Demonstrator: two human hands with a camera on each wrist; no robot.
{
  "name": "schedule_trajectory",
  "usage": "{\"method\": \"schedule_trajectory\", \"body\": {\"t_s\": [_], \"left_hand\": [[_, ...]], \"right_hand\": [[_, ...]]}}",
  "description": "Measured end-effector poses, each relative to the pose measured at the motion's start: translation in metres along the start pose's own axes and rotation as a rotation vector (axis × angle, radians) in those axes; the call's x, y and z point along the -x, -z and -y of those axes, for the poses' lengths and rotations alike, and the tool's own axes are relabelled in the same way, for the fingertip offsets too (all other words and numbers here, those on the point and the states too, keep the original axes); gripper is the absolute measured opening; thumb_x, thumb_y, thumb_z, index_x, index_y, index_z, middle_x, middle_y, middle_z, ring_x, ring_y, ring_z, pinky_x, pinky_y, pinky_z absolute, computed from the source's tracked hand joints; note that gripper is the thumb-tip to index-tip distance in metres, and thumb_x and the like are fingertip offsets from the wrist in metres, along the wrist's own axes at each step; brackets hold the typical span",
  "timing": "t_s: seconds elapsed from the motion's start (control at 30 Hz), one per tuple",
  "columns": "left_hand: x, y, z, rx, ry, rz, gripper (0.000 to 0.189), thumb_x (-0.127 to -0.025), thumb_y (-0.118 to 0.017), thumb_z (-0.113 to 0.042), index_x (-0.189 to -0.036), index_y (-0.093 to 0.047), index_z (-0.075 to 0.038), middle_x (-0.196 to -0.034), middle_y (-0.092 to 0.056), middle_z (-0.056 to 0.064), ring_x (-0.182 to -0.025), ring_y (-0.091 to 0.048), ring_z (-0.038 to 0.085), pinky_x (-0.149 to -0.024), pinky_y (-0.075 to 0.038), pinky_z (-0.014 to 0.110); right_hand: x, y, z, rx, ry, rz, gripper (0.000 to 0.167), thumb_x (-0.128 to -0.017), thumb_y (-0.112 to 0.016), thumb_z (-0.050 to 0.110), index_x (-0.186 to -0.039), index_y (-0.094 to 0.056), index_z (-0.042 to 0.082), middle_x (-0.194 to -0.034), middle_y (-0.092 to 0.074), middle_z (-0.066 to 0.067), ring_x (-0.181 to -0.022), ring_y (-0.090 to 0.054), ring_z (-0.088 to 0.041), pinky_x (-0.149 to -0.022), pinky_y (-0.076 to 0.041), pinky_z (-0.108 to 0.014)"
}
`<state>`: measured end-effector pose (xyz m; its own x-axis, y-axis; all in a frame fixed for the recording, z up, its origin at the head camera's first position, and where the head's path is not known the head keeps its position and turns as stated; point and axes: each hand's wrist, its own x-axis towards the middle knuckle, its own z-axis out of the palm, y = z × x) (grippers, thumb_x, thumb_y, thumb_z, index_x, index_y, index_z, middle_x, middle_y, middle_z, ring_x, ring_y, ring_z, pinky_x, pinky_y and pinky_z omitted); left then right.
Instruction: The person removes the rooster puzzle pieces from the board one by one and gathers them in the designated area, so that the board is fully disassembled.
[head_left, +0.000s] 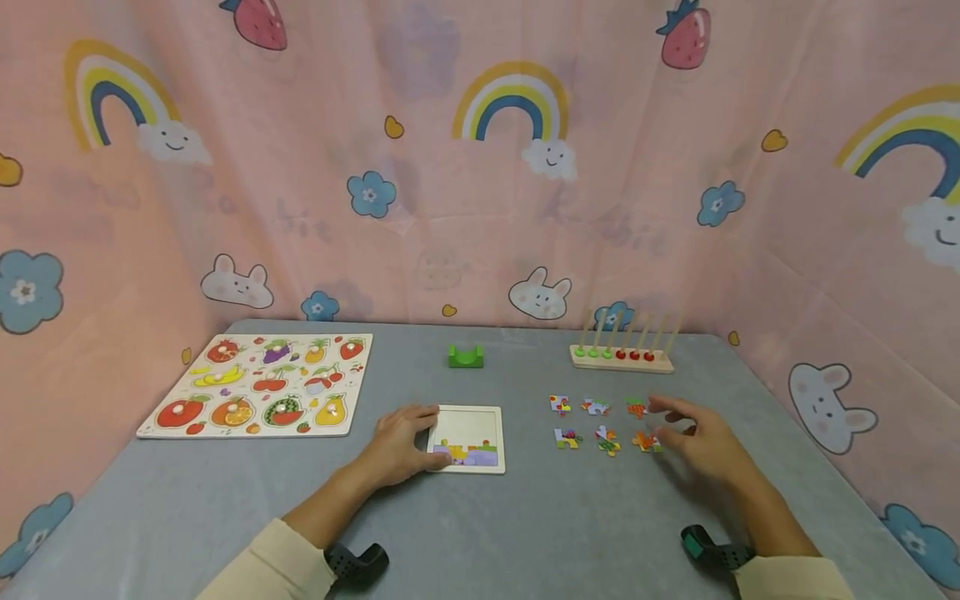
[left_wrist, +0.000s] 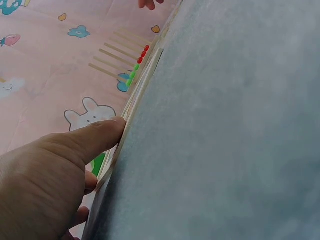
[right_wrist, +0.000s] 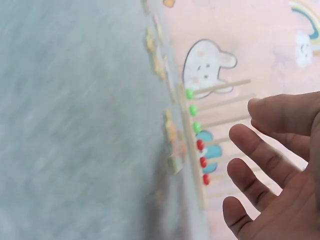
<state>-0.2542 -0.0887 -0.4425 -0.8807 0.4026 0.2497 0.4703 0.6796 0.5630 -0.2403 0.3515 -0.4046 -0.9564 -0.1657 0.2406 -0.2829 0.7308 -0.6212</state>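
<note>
A small square puzzle tray (head_left: pixel 467 439) lies on the table, its lower part filled with purple and yellow pieces. My left hand (head_left: pixel 399 446) holds the tray by its left side, thumb at the near corner and fingers at the far one. In the left wrist view the thumb (left_wrist: pixel 102 137) presses on the tray's edge. To the right lie several colourful jigsaw pieces (head_left: pixel 608 441) in two rows. My right hand (head_left: pixel 701 442) hovers just beside the rightmost pieces, fingers spread and nothing between them. The right wrist view shows this hand (right_wrist: pixel 280 165) with its fingers apart.
A large fruit puzzle board (head_left: pixel 255 408) lies at the left. Behind the tray stands a green notched block (head_left: pixel 466 357). A wooden peg rack (head_left: pixel 622 360) with green and red beads stands at the back right, before the pink curtain (head_left: pixel 450 250).
</note>
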Motion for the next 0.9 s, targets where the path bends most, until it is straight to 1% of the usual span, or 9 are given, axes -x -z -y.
{"method": "schedule_trajectory", "body": {"t_s": [0.23, 0.37, 0.5, 0.6, 0.8, 0.9], "left_hand": [[-0.001, 0.000, -0.001, -0.007, 0.006, 0.011, 0.066, -0.076, -0.082, -0.032, -0.127, -0.060, 0.005, -0.136, -0.054, 0.011, -0.130, -0.040, 0.035, -0.103, -0.022, 0.059], [0.000, 0.000, -0.001, -0.005, 0.001, 0.007, 0.066, -0.076, -0.082, -0.031, -0.127, -0.060, 0.005, -0.135, -0.054, 0.012, -0.130, -0.040, 0.036, -0.103, -0.022, 0.059], [0.000, 0.001, 0.000, 0.001, -0.001, 0.004, 0.066, -0.076, -0.082, -0.030, -0.126, -0.060, 0.005, -0.135, -0.054, 0.012, -0.130, -0.040, 0.037, -0.103, -0.021, 0.060], [0.000, 0.001, 0.000, 0.000, 0.002, 0.009, 0.066, -0.076, -0.082, -0.031, -0.127, -0.060, 0.005, -0.135, -0.054, 0.012, -0.130, -0.040, 0.037, -0.103, -0.021, 0.060], [0.000, 0.000, 0.001, -0.005, 0.002, 0.007, 0.066, -0.076, -0.082, -0.031, -0.127, -0.061, 0.004, -0.135, -0.054, 0.011, -0.130, -0.040, 0.036, -0.104, -0.021, 0.059], [-0.001, 0.000, 0.001, -0.004, -0.011, 0.002, 0.066, -0.075, -0.082, -0.032, -0.126, -0.061, 0.004, -0.135, -0.055, 0.011, -0.130, -0.041, 0.036, -0.103, -0.022, 0.059]], "right_hand": [[-0.001, 0.007, 0.021, -0.024, 0.054, -0.016, 0.047, -0.091, -0.067, 0.013, -0.134, -0.055, 0.000, -0.121, -0.061, -0.016, -0.106, -0.053, -0.033, -0.076, -0.043, -0.039], [-0.004, 0.007, 0.034, -0.032, 0.071, -0.016, 0.047, -0.091, -0.068, 0.016, -0.134, -0.055, 0.002, -0.120, -0.062, -0.014, -0.106, -0.053, -0.031, -0.077, -0.044, -0.038], [-0.010, 0.002, 0.047, -0.051, 0.094, -0.004, 0.047, -0.092, -0.067, 0.017, -0.134, -0.055, 0.003, -0.121, -0.062, -0.013, -0.106, -0.053, -0.031, -0.079, -0.044, -0.039], [-0.015, -0.004, 0.056, -0.084, 0.130, -0.005, 0.045, -0.091, -0.067, 0.015, -0.133, -0.056, 0.002, -0.120, -0.062, -0.014, -0.105, -0.053, -0.031, -0.079, -0.044, -0.041], [-0.022, -0.016, 0.075, -0.157, 0.187, -0.009, 0.043, -0.090, -0.069, 0.012, -0.131, -0.059, 0.005, -0.119, -0.063, -0.012, -0.103, -0.053, -0.025, -0.079, -0.044, -0.046], [-0.025, -0.022, 0.083, -0.183, 0.223, 0.000, 0.043, -0.090, -0.069, 0.013, -0.131, -0.059, 0.004, -0.118, -0.063, -0.010, -0.103, -0.053, -0.024, -0.080, -0.043, -0.048]]}}
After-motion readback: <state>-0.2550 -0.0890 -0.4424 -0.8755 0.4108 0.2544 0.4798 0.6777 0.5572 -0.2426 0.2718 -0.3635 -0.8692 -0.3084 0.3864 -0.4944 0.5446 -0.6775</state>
